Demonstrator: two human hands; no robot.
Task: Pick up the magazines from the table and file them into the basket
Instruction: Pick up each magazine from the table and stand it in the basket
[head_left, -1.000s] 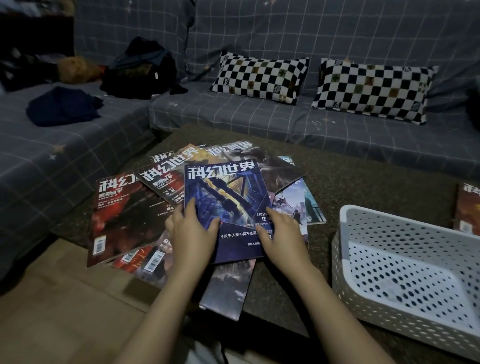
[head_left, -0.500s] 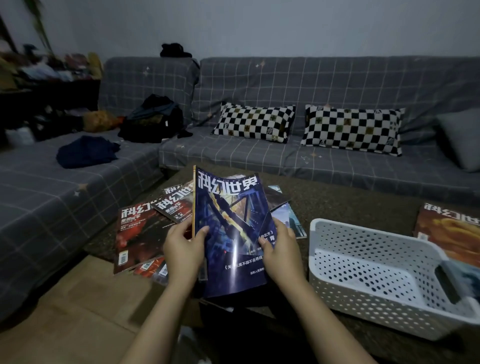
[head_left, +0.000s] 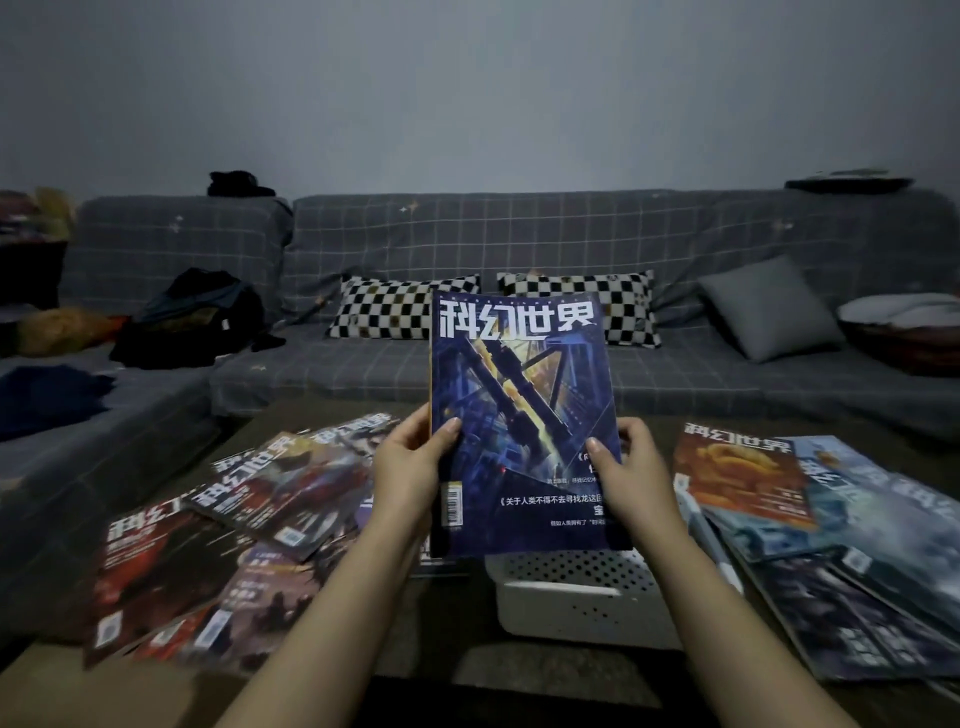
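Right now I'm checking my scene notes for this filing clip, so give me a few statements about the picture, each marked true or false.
1. Both hands, left hand and right hand, hold the blue magazine upright. True.
2. The white basket already has several magazines standing in it. False: none shows in the part that can be seen, and the blue magazine hides the rest.
3. Magazines lie on the table on both sides of the basket: a left pile and a right pile. True.
4. The two checkered pillows lie on the table. False: they rest on the sofa.
5. The blue magazine's cover faces away from the camera. False: its title faces the camera.
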